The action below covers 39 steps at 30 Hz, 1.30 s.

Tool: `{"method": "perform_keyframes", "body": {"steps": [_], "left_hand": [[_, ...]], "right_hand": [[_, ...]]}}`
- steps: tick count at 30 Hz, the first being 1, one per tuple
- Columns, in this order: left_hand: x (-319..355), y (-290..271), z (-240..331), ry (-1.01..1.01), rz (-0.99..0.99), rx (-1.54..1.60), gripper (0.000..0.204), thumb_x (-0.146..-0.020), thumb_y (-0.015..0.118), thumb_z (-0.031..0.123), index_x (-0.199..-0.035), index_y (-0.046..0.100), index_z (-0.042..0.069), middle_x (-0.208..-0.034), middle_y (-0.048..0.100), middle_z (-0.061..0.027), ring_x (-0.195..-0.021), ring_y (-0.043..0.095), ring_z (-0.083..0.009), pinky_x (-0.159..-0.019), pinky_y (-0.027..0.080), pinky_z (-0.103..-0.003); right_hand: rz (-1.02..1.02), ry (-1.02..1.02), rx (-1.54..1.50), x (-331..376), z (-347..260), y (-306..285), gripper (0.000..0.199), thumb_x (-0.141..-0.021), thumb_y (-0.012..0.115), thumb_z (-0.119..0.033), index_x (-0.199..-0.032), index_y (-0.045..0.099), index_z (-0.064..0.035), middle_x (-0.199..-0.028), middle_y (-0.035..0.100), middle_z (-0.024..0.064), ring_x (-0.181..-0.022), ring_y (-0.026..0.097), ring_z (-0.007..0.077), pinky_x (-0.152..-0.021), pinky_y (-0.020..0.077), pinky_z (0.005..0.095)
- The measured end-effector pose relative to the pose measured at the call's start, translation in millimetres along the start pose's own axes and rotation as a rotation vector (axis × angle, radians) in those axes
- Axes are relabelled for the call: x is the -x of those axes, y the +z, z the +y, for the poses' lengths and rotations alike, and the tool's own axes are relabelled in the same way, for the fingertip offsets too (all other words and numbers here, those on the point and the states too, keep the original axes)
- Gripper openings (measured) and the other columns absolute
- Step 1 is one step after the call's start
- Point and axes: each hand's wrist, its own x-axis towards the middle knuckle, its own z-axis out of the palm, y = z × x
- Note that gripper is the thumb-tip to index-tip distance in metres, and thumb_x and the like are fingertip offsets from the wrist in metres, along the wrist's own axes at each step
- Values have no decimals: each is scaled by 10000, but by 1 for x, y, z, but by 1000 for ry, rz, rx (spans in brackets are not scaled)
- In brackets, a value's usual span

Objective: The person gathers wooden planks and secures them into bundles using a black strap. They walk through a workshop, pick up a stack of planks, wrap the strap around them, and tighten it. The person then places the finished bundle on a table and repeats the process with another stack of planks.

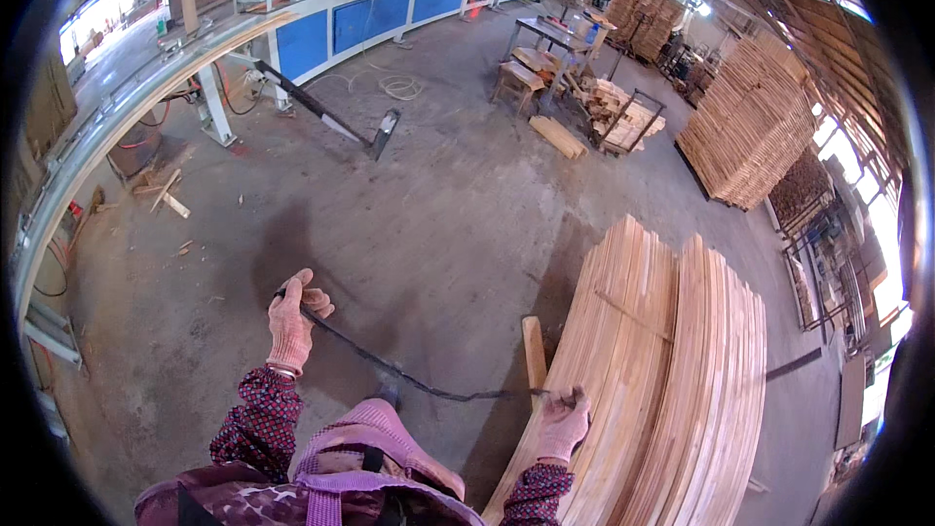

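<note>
My left hand [292,317], in a worn pink glove, is closed around one end of a thin black strap [409,375] and held up over the concrete floor. The strap sags and runs rightward to my right hand [562,422], also gloved, which grips its other end at the near edge of a tall stack of thin pale wooden boards [662,370]. A short upright wooden stick [534,353] stands just left of the stack, close to my right hand.
A long blue and white machine line [321,29] runs along the far left. A dark metal bar [321,117] lies on the floor. More stacked wood [750,127] stands at right, benches and wood scraps [575,97] lie beyond.
</note>
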Motion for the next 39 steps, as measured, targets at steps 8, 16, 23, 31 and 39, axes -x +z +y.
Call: {"method": "perform_keyframes", "body": {"steps": [8,16,23,31,39], "left_hand": [[-171,117,-82,-52,-142,37,299,-968,526,274,-1135,573,30,-721,585,-59,-633,561,-187,-635,505,-364],[-289,293,-128,-133,-161,-65,329,-961,531,285,-1147,588,19,-787,607,-81,-691,608,-205,-703,550,-399],[-399,406,-167,-71,-118,-107,326,-955,548,283,-1137,599,17,-770,633,-93,-690,626,-219,-687,566,-409],[-523,486,-195,-1,35,-20,319,-971,528,300,-1140,584,36,-741,597,-60,-636,551,-195,-653,485,-399],[-658,581,-244,-19,103,-66,337,-959,544,326,-1141,595,47,-777,607,-53,-701,587,-199,-670,501,-395]], "right_hand": [[48,-44,21,-165,16,73,240,-942,524,-325,-1001,571,-97,-761,554,2,-663,543,170,-636,481,360],[248,-89,43,-259,-18,108,197,-897,590,-297,-976,579,-116,-739,547,-20,-647,530,166,-610,464,336],[324,-86,65,-392,-20,166,177,-903,570,-305,-961,558,-139,-737,528,-38,-648,516,134,-609,446,319],[120,52,38,-628,-24,315,207,-905,552,-302,-965,530,-105,-726,459,-15,-628,432,147,-605,384,311],[-64,63,90,-827,-19,480,203,-913,557,-285,-924,557,-82,-734,475,16,-606,401,142,-549,357,296]]}}
